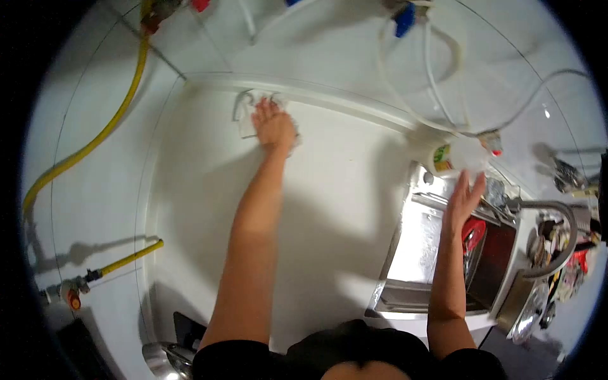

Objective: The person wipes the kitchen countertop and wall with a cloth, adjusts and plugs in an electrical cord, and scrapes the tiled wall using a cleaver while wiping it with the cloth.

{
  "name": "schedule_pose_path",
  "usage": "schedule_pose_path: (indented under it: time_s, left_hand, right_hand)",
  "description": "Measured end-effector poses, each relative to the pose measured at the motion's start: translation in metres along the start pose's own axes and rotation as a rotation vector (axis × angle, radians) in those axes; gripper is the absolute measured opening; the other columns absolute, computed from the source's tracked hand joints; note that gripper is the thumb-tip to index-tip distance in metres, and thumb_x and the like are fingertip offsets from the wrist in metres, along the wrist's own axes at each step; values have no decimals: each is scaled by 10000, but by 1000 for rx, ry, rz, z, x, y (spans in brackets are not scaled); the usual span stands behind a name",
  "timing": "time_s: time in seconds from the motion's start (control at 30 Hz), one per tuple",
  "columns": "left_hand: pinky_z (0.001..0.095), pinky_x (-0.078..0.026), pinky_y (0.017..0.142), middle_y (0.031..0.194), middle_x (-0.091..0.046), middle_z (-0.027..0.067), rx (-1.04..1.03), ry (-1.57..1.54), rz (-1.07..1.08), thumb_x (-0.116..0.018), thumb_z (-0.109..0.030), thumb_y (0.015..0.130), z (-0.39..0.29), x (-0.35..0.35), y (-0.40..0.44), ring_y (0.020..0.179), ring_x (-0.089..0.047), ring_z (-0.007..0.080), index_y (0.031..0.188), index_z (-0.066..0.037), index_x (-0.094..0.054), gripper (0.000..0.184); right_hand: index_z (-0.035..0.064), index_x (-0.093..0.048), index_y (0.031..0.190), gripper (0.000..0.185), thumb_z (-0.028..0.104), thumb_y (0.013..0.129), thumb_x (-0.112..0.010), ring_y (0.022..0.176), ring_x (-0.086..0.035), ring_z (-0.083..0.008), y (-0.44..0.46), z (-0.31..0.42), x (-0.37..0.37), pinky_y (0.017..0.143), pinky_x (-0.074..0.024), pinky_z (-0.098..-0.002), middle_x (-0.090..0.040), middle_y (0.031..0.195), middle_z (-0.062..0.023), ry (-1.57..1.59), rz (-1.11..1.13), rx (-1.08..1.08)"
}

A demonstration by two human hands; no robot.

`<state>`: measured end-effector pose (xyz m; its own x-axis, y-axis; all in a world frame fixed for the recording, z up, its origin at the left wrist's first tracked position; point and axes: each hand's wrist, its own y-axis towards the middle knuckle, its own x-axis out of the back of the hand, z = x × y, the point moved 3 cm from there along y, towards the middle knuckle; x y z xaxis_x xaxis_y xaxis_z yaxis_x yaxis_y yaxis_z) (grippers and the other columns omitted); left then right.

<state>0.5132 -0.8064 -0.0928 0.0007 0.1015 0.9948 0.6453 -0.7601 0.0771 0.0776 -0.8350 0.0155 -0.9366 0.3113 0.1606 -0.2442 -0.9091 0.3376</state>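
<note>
My left hand (277,128) lies flat on a white cloth (248,124) with grey markings, on the pale counter near its back edge. The fingers are stretched out over the cloth, pressing it down. My right hand (464,201) is above the sink's back part with its fingers extended and apart. Just beyond its fingertips a translucent bottle (467,154) with a green and yellow label leans over on its side, its red-tipped neck to the right. Whether the fingertips touch the bottle I cannot tell.
A metal sink (415,244) with a red object (473,233) in it sits at right, beside a curved faucet (563,212). Utensils crowd the far right. A yellow hose (123,107) hangs on the left wall; a metal pot (166,361) stands at front left.
</note>
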Motion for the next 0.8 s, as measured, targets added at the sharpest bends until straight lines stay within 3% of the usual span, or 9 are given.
schedule_pose_path:
  time_s: [0.1, 0.23, 0.3, 0.37, 0.43, 0.5, 0.63, 0.7, 0.8]
  left_hand:
    - [439, -62, 1161, 1540, -208, 153, 19, -114, 36, -279, -233, 965, -21, 8, -6, 1434, -162, 290, 1428, 37, -295, 536]
    - [445, -142, 1147, 1489, -317, 169, -116, -146, -144, -364, -253, 941, -61, -14, -31, 1393, -257, 309, 1372, 56, -385, 531]
    - [452, -184, 1131, 1427, -397, 184, -298, 25, -13, -399, -242, 921, -94, 15, -62, 1336, -340, 314, 1334, 75, -426, 521]
    - [457, -231, 1103, 1375, -450, 164, -371, -505, -66, -426, -249, 907, -128, -16, -81, 1260, -412, 311, 1324, 48, -453, 513]
    - [456, -266, 1080, 1330, -492, 122, -708, -344, -162, -492, -188, 866, -154, -2, -112, 1225, -441, 302, 1264, -6, -527, 438]
    - [436, -287, 1076, 1274, -533, 85, -863, -743, 63, -541, -109, 820, -166, 14, -110, 1220, -449, 293, 1177, -46, -587, 366]
    - [436, -332, 1054, 1212, -572, 112, -472, -971, -118, -539, 0, 785, -125, 25, -93, 1187, -490, 306, 1147, -44, -599, 369]
    - [468, -379, 1009, 1153, -597, 129, -261, -809, -531, -488, 12, 804, -60, 29, -56, 1122, -533, 314, 1105, -30, -610, 328]
    - [483, -331, 1034, 1215, -545, 209, 1, -649, -714, -493, 36, 817, 67, 62, 17, 1177, -471, 377, 1224, -9, -524, 411]
  right_hand:
    - [-8, -152, 1452, 672, 220, 955, -542, 1335, -309, -283, -33, 25, -1, 1100, -258, -391, -292, 1449, -212, -11, 27, -37]
    - [6, -231, 1421, 598, 170, 944, -553, 1355, -291, -281, -72, 38, -10, 1106, -258, -397, -245, 1489, -156, -60, 143, -30]
    - [9, -311, 1369, 501, 118, 939, -544, 1345, -317, -271, -91, 45, -28, 1103, -268, -394, -243, 1494, -148, 40, 236, -1]
    - [12, -355, 1341, 447, 101, 939, -530, 1335, -336, -274, -111, 53, -46, 1096, -286, -406, -245, 1487, -159, 74, 381, 29]
    - [6, -426, 1270, 350, 104, 945, -513, 1317, -365, -305, -129, 61, -61, 1065, -339, -426, -252, 1462, -182, 44, 501, 31]
    - [0, -434, 1252, 331, 98, 945, -506, 1305, -383, -321, -144, 69, -70, 1062, -348, -427, -255, 1456, -189, 116, 576, -72]
    - [-5, -469, 1181, 261, 94, 941, -506, 1288, -406, -343, -148, 72, -62, 1062, -353, -430, -298, 1423, -205, 54, 648, -102]
    - [-8, -484, 1146, 234, 93, 937, -511, 1269, -430, -339, -145, 62, -51, 1044, -376, -434, -342, 1394, -207, 19, 647, -69]
    - [-8, -490, 1136, 231, 96, 931, -512, 1238, -459, -328, -144, 47, -38, 1025, -393, -430, -377, 1365, -218, -31, 664, -10]
